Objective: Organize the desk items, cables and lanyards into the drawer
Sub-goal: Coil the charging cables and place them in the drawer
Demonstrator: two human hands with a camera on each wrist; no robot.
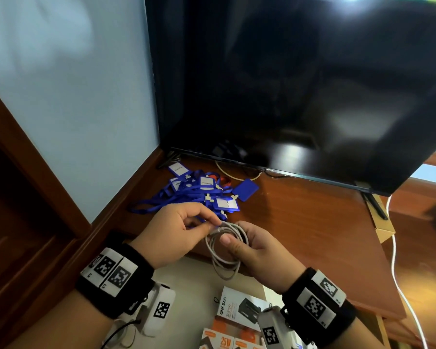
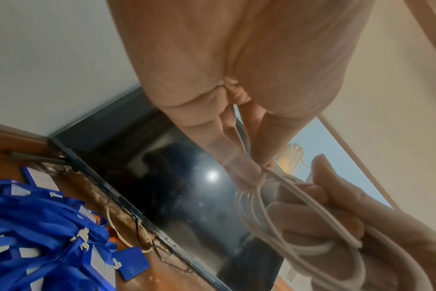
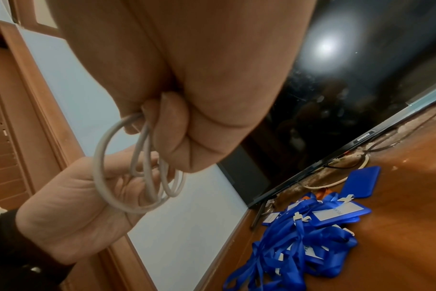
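Coiled white cable (image 1: 224, 250) held above the desk (image 1: 300, 222).
Right hand (image 1: 257, 255) fingers clasp the coil; left hand (image 1: 171, 235) fingers pinch its end.

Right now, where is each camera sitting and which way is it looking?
Head: worn on the head, looking down at the desk; shows left hand, right hand and white cable.
Left wrist: on the left wrist, looking along the fingers toward the TV.
Right wrist: on the right wrist, looking past its fingers.
Shared: both wrist views show the blue lanyards.
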